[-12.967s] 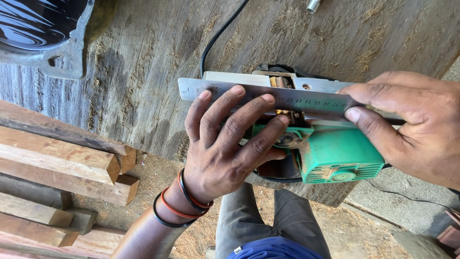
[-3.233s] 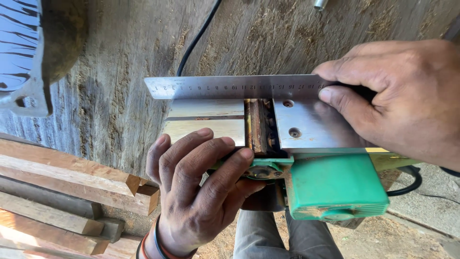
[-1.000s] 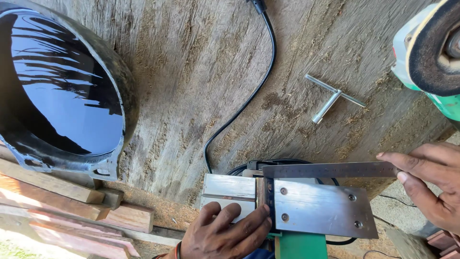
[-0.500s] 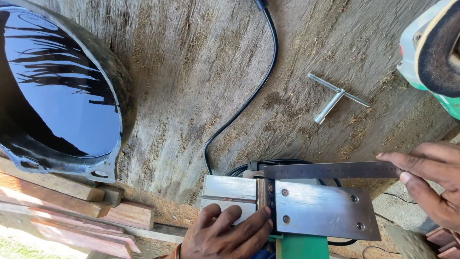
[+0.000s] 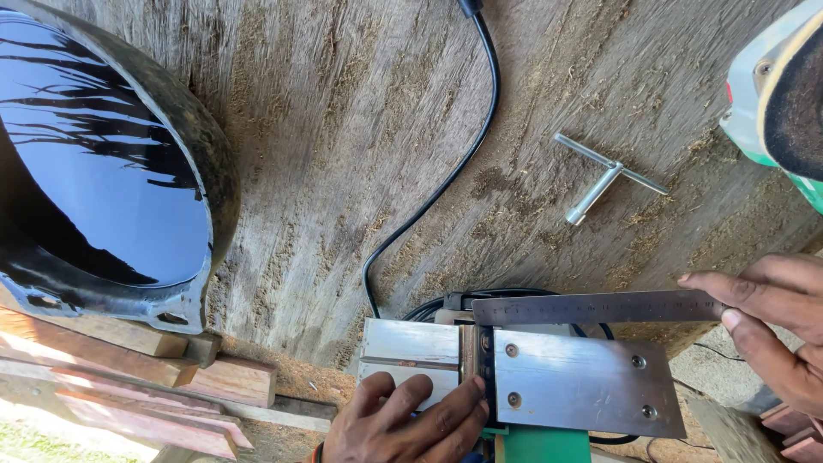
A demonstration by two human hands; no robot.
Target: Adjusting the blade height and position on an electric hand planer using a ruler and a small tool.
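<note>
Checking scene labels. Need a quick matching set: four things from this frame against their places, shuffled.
Things:
1. steel ruler
2. T-shaped metal wrench
3. black round basin of dark liquid
4. black power cable

Places:
A. far left of the wooden bench
B. lying loose, upper right
C. held by the right hand across the planer's silver sole
D. winding down the bench's middle

Pairs: 1-C, 2-B, 3-A, 4-D

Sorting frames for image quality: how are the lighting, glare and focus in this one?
Head view: hard sunlight, sharp focus; glare on the planer's metal sole; sky reflected in the black basin; wide-angle bending at the edges; green tool cropped top right.
</note>
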